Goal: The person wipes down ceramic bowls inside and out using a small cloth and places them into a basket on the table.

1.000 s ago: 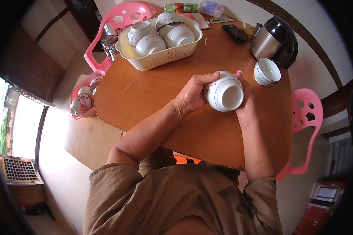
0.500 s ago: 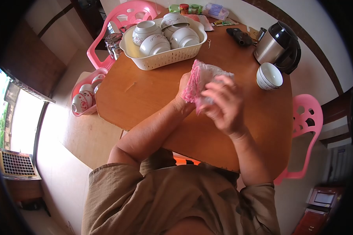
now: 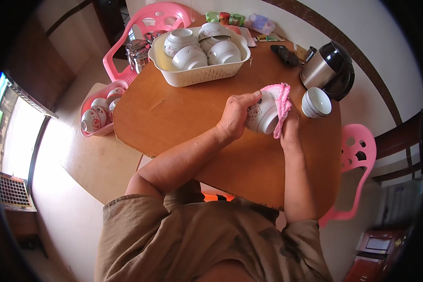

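Observation:
Above the table, my left hand point(image 3: 236, 115) grips a white bowl point(image 3: 262, 117) with a floral pattern, thumb at its rim. The bowl is tilted on its side. A pink and white cloth point(image 3: 283, 105) covers the bowl's right part. My right hand point(image 3: 291, 127) is closed on the cloth, pressing it to the bowl; its fingers are mostly hidden behind the cloth. Just right of it, another white bowl point(image 3: 316, 102) rests on the table. Beyond my hands a cream plastic basket point(image 3: 203, 76) holds several upturned bowls of similar look.
A steel and black kettle point(image 3: 327, 68) stands at the table's right side, near a dark object point(image 3: 285, 55). Packets and small jars point(image 3: 224, 19) lie at the back. Pink chairs point(image 3: 359, 145) flank the wooden table point(image 3: 174, 122). A pink basket point(image 3: 97, 129) of red-patterned bowls sits at left.
The cloth has moved from my left hand to my right. A bowl now shows plainly in my left hand, with the cloth against its right side.

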{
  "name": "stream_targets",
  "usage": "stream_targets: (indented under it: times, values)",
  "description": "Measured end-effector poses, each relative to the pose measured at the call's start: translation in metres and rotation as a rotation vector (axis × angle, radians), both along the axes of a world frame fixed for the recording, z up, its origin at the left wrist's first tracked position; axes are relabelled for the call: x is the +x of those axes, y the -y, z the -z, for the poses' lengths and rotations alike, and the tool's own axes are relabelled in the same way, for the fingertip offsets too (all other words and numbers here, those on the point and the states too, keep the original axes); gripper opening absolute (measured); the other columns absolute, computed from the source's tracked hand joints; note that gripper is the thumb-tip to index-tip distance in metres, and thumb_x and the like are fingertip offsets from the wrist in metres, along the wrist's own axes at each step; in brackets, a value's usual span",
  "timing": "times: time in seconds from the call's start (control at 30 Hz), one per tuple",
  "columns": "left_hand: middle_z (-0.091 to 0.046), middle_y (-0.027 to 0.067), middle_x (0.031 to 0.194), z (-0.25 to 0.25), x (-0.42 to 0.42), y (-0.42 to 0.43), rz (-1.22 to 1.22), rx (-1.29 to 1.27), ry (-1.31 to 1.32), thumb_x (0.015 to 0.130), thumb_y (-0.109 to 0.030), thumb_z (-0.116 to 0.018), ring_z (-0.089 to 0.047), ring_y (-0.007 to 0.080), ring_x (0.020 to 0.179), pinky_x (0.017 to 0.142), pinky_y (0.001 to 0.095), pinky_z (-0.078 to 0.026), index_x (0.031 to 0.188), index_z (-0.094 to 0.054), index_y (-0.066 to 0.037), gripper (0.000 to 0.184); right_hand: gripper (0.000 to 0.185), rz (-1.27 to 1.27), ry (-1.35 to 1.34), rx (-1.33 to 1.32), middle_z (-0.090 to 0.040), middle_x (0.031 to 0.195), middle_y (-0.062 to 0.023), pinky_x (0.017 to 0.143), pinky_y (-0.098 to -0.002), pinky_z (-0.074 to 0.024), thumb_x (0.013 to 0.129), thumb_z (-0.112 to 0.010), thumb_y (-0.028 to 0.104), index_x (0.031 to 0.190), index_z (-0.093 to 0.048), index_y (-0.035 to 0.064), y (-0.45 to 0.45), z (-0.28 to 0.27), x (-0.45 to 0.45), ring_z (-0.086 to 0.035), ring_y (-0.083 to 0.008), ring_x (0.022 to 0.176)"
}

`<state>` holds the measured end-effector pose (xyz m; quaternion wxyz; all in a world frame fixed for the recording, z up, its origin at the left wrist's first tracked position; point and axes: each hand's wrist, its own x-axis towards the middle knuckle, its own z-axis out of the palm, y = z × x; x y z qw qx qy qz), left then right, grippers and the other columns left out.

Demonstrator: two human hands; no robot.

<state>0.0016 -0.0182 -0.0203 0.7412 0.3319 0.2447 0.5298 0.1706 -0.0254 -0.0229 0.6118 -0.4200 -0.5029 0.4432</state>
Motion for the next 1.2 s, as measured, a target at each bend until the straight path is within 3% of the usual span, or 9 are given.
stream_targets:
  times: [0.13,0.27,0.43,0.6,0.67,0.77,0.87,1.03,1.2]
  values:
    - [-0.068,0.0081,0.088,-0.004,0.0,-0.001,-0.031,-0.098,-0.004,0.096,-0.026,-0.061,-0.064,0.0157,0.076,0.072,0.0305,-0.052,0.095,-0.069,0.002,0.029,0.03,0.0,0.208,0.026,-0.067,0.113,-0.0089,0.088,-0.0301,-0.0479,0.099,-0.048,0.016,0.117,-0.066,-0.0003,0.013,-0.022,-0.013,-0.061,-0.0166,0.1]
    - [-0.068,0.0103,0.087,0.005,0.0,-0.003,-0.062,-0.168,0.136,0.097,-0.024,-0.059,-0.063,0.0183,0.075,0.069,0.0317,-0.053,0.094,-0.068,0.002,0.027,0.039,0.254,1.082,0.648,-0.062,0.127,-0.0134,0.101,-0.0431,-0.0401,0.082,-0.056,0.002,0.119,-0.065,0.003,0.03,-0.028,-0.04,-0.057,-0.0328,0.117]
    - [-0.066,0.0084,0.087,-0.003,-0.011,-0.012,-0.006,-0.256,0.218,0.101,-0.03,-0.053,-0.062,0.0185,0.078,0.071,0.0325,-0.053,0.096,-0.064,-0.003,0.03,0.04,0.392,1.337,0.769,-0.058,0.132,-0.0085,0.098,-0.0438,-0.0397,0.088,-0.059,0.014,0.127,-0.062,0.0055,0.046,-0.014,-0.068,-0.055,-0.03,0.119]
    - [-0.066,0.0038,0.09,0.008,-0.006,-0.011,-0.04,-0.169,0.16,0.1,-0.039,-0.054,-0.062,0.0135,0.081,0.074,0.0301,-0.052,0.1,-0.067,-0.005,0.036,0.039,0.366,1.125,0.675,-0.062,0.127,-0.0107,0.095,-0.04,-0.0432,0.097,-0.056,0.028,0.129,-0.059,0.0061,0.012,-0.011,-0.048,-0.059,-0.0304,0.114]
    - [-0.067,0.0048,0.092,-0.001,-0.006,-0.005,-0.043,-0.138,-0.012,0.098,-0.042,-0.059,-0.064,0.0133,0.084,0.075,0.0293,-0.053,0.099,-0.067,-0.003,0.04,0.037,0.206,0.771,0.492,-0.066,0.114,-0.0132,0.088,-0.0361,-0.0474,0.101,-0.051,0.029,0.126,-0.06,0.0034,0.005,-0.012,-0.034,-0.063,-0.0289,0.103]
    - [-0.069,0.0089,0.097,-0.009,-0.001,0.002,-0.001,-0.088,-0.086,0.096,-0.041,-0.062,-0.067,0.0174,0.086,0.08,0.0346,-0.055,0.101,-0.066,-0.001,0.04,0.042,-0.017,0.25,0.011,-0.066,0.107,-0.0052,0.087,-0.0322,-0.0487,0.104,-0.039,0.031,0.123,-0.061,0.0008,-0.001,0.014,0.01,-0.062,-0.0169,0.095]
    - [-0.069,0.0109,0.1,-0.007,-0.004,-0.004,0.139,-0.209,0.069,0.097,-0.036,-0.06,-0.068,0.0206,0.09,0.083,0.0389,-0.056,0.106,-0.064,-0.001,0.037,0.046,0.103,-0.065,-0.109,-0.064,0.118,-0.0065,0.094,-0.0324,-0.0483,0.099,-0.053,0.036,0.127,-0.059,0.0002,-0.001,0.03,0.017,-0.06,-0.0151,0.106]
    - [-0.069,0.0119,0.104,0.006,-0.006,-0.018,0.17,-0.417,0.37,0.1,-0.031,-0.054,-0.068,0.0263,0.095,0.094,0.0455,-0.053,0.109,-0.061,-0.001,0.031,0.022,0.161,-0.067,0.046,-0.067,0.094,-0.0014,0.081,-0.0287,-0.0503,0.095,-0.057,0.016,0.104,-0.069,0.0002,-0.002,0.032,0.009,-0.063,-0.0111,0.092]
    - [-0.068,0.0131,0.115,0.011,-0.01,-0.026,0.115,-0.45,0.428,0.103,-0.033,-0.048,-0.065,0.0288,0.107,0.104,0.0477,-0.047,0.115,-0.059,0.0,0.037,0.02,0.192,0.084,0.11,-0.066,0.102,-0.0023,0.086,-0.0281,-0.0495,0.095,-0.054,0.005,0.11,-0.067,-0.0016,0.0,0.034,0.002,-0.061,-0.0108,0.097]
